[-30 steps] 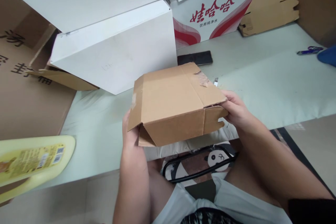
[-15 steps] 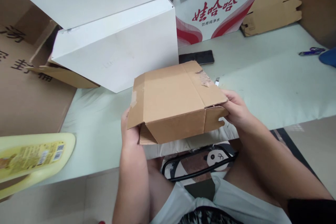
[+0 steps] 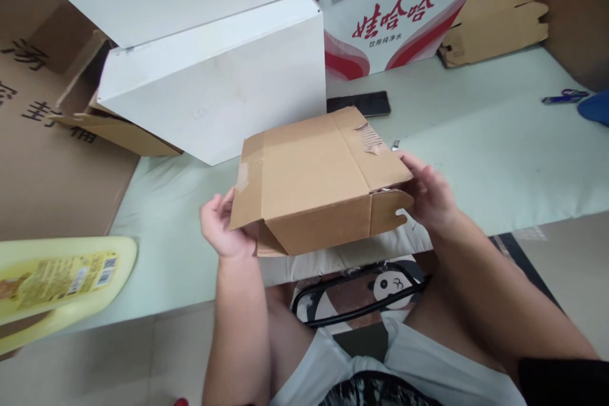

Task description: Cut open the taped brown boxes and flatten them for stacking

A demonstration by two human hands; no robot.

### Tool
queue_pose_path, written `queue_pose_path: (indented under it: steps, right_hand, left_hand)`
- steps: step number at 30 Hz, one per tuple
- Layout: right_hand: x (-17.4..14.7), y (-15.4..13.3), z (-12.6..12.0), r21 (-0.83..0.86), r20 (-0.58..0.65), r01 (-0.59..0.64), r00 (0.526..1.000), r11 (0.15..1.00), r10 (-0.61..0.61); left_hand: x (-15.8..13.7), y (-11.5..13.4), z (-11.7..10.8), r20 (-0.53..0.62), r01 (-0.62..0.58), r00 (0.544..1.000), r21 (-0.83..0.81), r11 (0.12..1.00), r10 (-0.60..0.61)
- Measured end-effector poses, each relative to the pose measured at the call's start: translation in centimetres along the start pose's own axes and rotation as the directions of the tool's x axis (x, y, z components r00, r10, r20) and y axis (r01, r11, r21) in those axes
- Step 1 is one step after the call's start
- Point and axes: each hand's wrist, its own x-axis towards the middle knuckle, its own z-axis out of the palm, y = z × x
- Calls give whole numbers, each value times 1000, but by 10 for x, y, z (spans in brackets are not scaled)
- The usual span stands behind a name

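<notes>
1. Now gripping a brown cardboard box [image 3: 314, 181] from both ends, just above the near edge of the pale green table [image 3: 499, 152].
2. Left hand [image 3: 221, 228] cupped half-open under the loose left flap, fingers spread.
3. Right hand [image 3: 428, 193] curled around the right end, by the notched tab.
4. Behind: white boxes [image 3: 214, 95], a black phone [image 3: 359, 103].
5. Far left: a yellow bottle [image 3: 57, 285].
</notes>
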Motion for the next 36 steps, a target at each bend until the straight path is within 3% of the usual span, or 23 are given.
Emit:
queue_pose_path:
  steps: [3,7,11,15,19,25,30,36]
  right_hand:
    - [-2,1,-1,-52,79,78,994,996,-74]
    - [-2,-3,0,-221,93,81,994,972,-62]
    - [-2,-6,0,-283,69,-39,996,958,61]
    - [-5,-8,-3,-303,122,-227,954,926,274]
    - [-5,-10,-1,-307,186,-168,955,937,232]
    - [1,1,8,-238,80,-84,991,968,106]
    - [0,2,8,-268,-18,-121,993,956,120]
    - [-1,1,12,-341,-117,-173,983,924,141]
  left_hand:
    - [-7,4,9,55,-9,998,-65,998,13]
    - [-9,6,13,15,7,1000,-53,999,-7]
    - [-6,10,11,-13,142,990,22,990,-141]
    - [-2,13,12,-56,208,977,79,975,-204]
    - [0,8,9,-15,228,974,140,964,-228]
    - [-3,-1,10,33,137,989,201,970,-146]
    - [-8,-1,6,214,57,972,171,984,-94]
    - [-4,-5,-2,238,78,956,356,931,-171]
